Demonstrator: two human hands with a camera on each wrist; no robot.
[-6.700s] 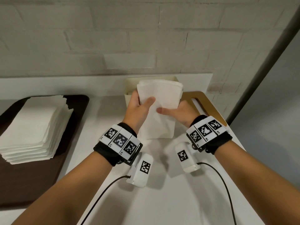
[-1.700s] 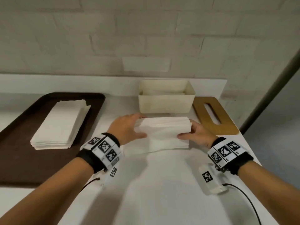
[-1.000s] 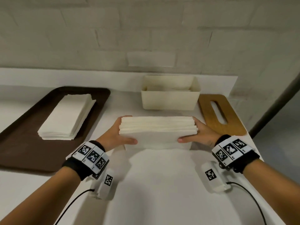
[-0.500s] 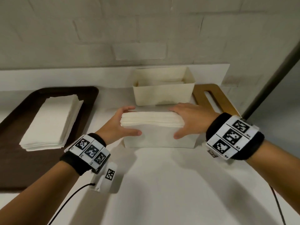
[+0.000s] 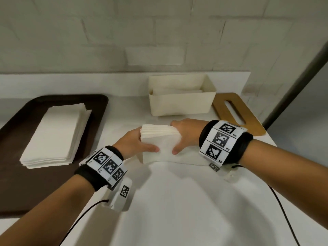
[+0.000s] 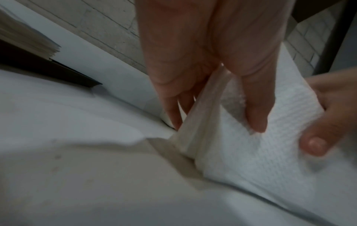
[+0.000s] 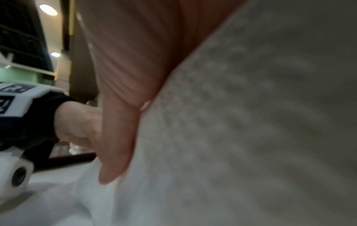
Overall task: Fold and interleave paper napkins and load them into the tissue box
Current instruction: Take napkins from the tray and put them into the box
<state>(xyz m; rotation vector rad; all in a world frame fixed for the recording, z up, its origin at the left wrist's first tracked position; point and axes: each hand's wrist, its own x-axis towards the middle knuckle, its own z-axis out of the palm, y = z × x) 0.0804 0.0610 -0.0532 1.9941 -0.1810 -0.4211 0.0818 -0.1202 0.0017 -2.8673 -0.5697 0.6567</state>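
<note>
- Head view: both hands grip the napkin bundle (image 5: 160, 139) on the white table (image 5: 177, 201), just in front of the box (image 5: 181, 105). The left hand (image 5: 134, 145) clasps its left end, the right hand (image 5: 186, 137) curls over the right. A spare stack (image 5: 55, 135) lies on the brown tray (image 5: 16, 174); the wooden lid (image 5: 237, 112) is beside the box.
- Left wrist: fingers (image 6: 170, 97) behind, thumb in front, pinching the bundle's edge.
- Right wrist: thumb presses textured paper; the other fingers are hidden.

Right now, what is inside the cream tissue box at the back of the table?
The tissue box has no lid on it, and some white folded napkins lie low inside. Its front wall hides how many there are.
</note>
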